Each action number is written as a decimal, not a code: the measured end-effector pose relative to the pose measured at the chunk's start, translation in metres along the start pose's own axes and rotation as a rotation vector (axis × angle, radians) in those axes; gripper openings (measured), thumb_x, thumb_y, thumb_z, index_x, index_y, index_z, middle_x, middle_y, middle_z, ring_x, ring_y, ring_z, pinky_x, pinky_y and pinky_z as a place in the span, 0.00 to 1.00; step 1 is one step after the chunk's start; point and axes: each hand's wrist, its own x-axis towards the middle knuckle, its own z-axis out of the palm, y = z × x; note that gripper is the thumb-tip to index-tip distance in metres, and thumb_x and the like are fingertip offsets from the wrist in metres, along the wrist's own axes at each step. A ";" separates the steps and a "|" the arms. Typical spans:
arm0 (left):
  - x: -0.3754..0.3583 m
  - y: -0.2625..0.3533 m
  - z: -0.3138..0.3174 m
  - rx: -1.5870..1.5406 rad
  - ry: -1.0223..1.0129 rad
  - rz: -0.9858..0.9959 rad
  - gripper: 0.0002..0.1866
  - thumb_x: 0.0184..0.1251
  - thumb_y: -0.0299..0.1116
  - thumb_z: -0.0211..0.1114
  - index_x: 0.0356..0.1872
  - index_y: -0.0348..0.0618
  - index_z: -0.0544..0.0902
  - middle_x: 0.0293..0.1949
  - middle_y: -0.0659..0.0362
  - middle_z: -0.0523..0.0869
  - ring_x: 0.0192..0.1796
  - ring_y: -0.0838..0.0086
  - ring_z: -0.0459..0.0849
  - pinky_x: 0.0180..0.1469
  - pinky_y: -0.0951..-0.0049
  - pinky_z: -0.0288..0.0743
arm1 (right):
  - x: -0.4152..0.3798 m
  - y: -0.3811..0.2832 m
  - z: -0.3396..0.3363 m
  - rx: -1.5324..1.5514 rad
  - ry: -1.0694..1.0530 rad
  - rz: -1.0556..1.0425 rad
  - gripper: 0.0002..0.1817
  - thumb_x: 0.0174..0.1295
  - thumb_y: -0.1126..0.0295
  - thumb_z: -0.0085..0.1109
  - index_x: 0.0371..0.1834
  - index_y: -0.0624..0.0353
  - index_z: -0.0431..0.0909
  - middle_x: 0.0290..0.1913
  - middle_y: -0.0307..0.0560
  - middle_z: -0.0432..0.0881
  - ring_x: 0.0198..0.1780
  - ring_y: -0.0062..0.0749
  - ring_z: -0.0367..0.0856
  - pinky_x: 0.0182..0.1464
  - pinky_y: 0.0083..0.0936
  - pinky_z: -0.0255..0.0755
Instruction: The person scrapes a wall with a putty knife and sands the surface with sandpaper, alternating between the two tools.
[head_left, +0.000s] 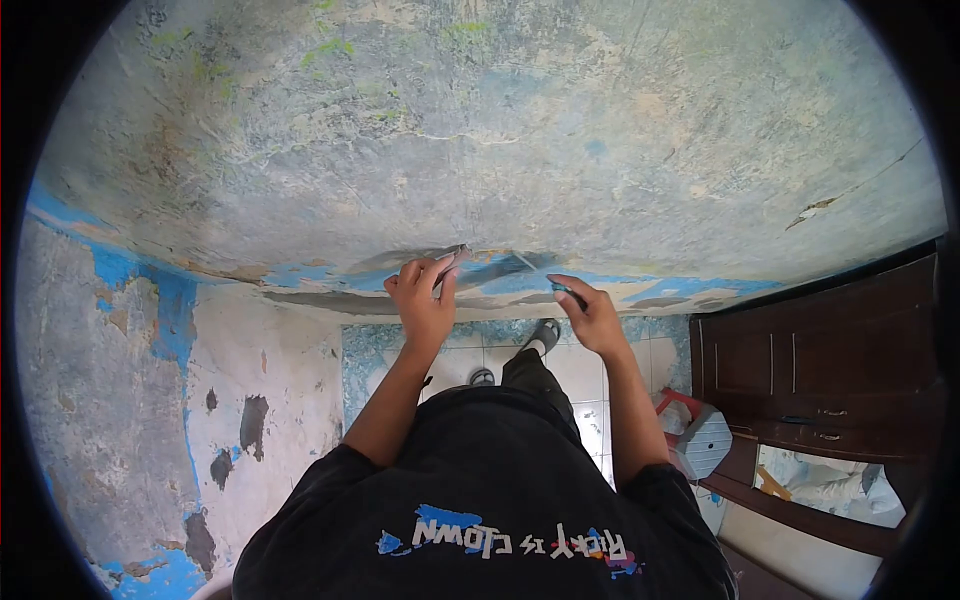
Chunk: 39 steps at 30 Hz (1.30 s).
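My left hand (425,300) pinches a small flat dark piece (453,261) between thumb and fingers, its edge at the wall (480,180); what kind of thing it is I cannot tell. In my right hand (592,318) is a scraper (555,287) with a teal handle and a thin pale blade angled toward the wall. The blade's end overlaps the strip of blue paint (590,283) between both hands. Patchy grey plaster, flaking paint and bits of green cover the wall above.
To the right stands a dark wooden cabinet (815,340) with drawers and an opening lower down. A grey and red box (703,445) sits beside it. The left wall (255,380) has peeling blue and white paint. My sandaled feet (543,335) stand on the tiled floor (460,362).
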 end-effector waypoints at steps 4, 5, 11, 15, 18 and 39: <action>0.002 -0.004 -0.002 0.007 0.004 0.008 0.15 0.63 0.30 0.77 0.50 0.54 0.90 0.39 0.67 0.85 0.46 0.70 0.82 0.55 0.59 0.60 | -0.006 0.007 0.001 0.037 0.058 0.007 0.17 0.77 0.65 0.63 0.64 0.58 0.85 0.33 0.45 0.86 0.35 0.22 0.78 0.43 0.25 0.75; 0.003 -0.005 -0.004 0.011 0.012 0.007 0.15 0.63 0.30 0.77 0.50 0.54 0.90 0.39 0.67 0.85 0.46 0.70 0.82 0.55 0.59 0.60 | -0.009 0.008 -0.004 0.045 0.065 0.023 0.17 0.77 0.65 0.63 0.64 0.57 0.85 0.33 0.45 0.86 0.34 0.23 0.77 0.43 0.25 0.75; 0.002 -0.007 -0.006 0.036 0.017 -0.010 0.14 0.63 0.29 0.77 0.50 0.52 0.91 0.38 0.64 0.87 0.43 0.70 0.84 0.55 0.61 0.63 | -0.011 -0.007 -0.012 0.014 0.040 0.119 0.17 0.78 0.65 0.62 0.64 0.58 0.85 0.33 0.43 0.85 0.35 0.21 0.76 0.43 0.23 0.74; 0.002 -0.009 -0.008 0.031 -0.002 -0.010 0.13 0.63 0.30 0.77 0.49 0.52 0.91 0.38 0.65 0.87 0.43 0.69 0.84 0.56 0.61 0.62 | -0.011 -0.008 -0.008 0.124 0.025 0.096 0.17 0.77 0.64 0.63 0.64 0.57 0.85 0.35 0.45 0.87 0.37 0.22 0.77 0.45 0.23 0.75; 0.003 -0.008 -0.008 0.038 -0.021 -0.004 0.13 0.64 0.30 0.77 0.49 0.52 0.90 0.39 0.65 0.87 0.43 0.69 0.84 0.56 0.61 0.62 | 0.004 -0.018 0.001 0.092 -0.021 0.044 0.17 0.77 0.65 0.63 0.64 0.56 0.85 0.37 0.47 0.88 0.37 0.23 0.79 0.47 0.25 0.75; 0.001 -0.008 -0.005 -0.013 -0.008 -0.026 0.16 0.62 0.29 0.77 0.51 0.54 0.89 0.39 0.66 0.85 0.44 0.70 0.82 0.52 0.60 0.59 | 0.001 -0.023 -0.003 -0.055 -0.019 0.032 0.17 0.76 0.66 0.63 0.64 0.55 0.85 0.30 0.54 0.86 0.30 0.31 0.81 0.41 0.30 0.76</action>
